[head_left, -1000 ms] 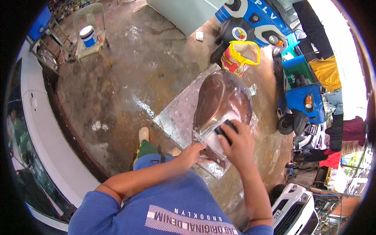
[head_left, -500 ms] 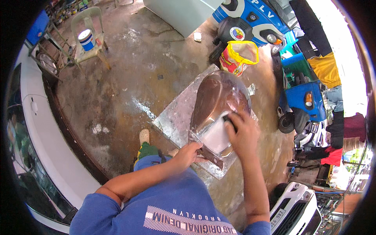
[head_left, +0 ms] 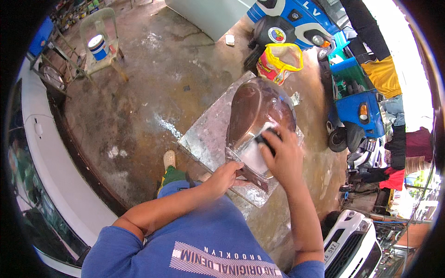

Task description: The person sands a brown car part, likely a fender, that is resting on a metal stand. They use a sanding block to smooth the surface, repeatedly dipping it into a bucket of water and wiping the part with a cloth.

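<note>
A glossy brown motorcycle fuel tank (head_left: 245, 109) rests on a worn, paint-spattered board (head_left: 206, 127) in front of me. Near its close end is a white, dusty patch (head_left: 251, 156). My left hand (head_left: 225, 177) is closed on the tank's near edge, thumb on top and fingers beneath. Over the patch, my right hand (head_left: 285, 156) grips a dark sanding pad (head_left: 270, 138) pressed to the surface; the palm hides part of it.
Beyond the tank stands a yellow-and-red sack (head_left: 278, 65). A blue-and-white vehicle (head_left: 296, 23) is behind it. A plastic chair (head_left: 104, 58) carries a paint bucket (head_left: 98, 47). White cars flank me: one at left (head_left: 51, 153), another lower right (head_left: 352, 241).
The right hand and sanding pad have shifted slightly over the white patch. My left hand keeps its hold on the tank's edge. The whole view has moved a little.
</note>
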Demonstrator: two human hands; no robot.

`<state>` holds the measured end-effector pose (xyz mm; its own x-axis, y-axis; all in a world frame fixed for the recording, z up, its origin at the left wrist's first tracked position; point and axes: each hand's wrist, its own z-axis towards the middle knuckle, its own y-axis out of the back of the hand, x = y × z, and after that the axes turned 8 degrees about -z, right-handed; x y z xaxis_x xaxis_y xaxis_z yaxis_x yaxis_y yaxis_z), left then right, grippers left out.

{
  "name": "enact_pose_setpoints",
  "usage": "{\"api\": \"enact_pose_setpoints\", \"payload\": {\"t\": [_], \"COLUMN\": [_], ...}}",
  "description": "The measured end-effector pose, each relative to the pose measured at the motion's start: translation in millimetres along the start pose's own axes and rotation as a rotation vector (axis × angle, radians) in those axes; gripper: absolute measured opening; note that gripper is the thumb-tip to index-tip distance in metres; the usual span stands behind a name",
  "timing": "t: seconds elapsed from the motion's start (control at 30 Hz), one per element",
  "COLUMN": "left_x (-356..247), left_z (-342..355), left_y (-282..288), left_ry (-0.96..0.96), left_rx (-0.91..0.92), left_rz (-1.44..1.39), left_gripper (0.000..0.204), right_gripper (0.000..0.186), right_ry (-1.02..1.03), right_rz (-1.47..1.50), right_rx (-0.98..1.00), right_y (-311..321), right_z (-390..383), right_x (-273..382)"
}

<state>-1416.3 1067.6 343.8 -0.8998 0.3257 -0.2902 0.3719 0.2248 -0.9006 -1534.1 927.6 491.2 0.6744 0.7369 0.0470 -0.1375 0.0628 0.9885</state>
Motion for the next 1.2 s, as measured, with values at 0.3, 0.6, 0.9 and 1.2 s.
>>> {"api": "enact_pose_setpoints", "payload": {"t": [0.3, 0.6, 0.9, 1.2], "left_x": [-25.8, -16.0, -15.7, -13.6], "left_z": [-4.3, -5.0, -3.4, -6.9], "left_y": [-33.5, -32.7, -32.3, -40.1], "left_ry": [0.035, -0.002, -0.043, -0.032], "left_rx": [-0.022, 0.019, -0.019, -0.078], "left_rz": [-0.018, -0.011, 0.02, 0.046], "left_gripper": [0.063, 0.065, 0.069, 0.069], "right_gripper": [0.046, 0.042, 0.045, 0.042], "right_ry": [0.248, 0.303, 0.284, 0.304], "right_rz": [-0.093, -0.133, -0.111, -0.121], "right_rx": [-0.057, -0.089, -0.074, -0.051], "right_y": [-4.9, -5.8, -12.1, -14.2], "right_z": [-54.7, -52.5, -36.5, -27.8], "right_x": [-0.5, 3.2, 14.1, 25.3]}}
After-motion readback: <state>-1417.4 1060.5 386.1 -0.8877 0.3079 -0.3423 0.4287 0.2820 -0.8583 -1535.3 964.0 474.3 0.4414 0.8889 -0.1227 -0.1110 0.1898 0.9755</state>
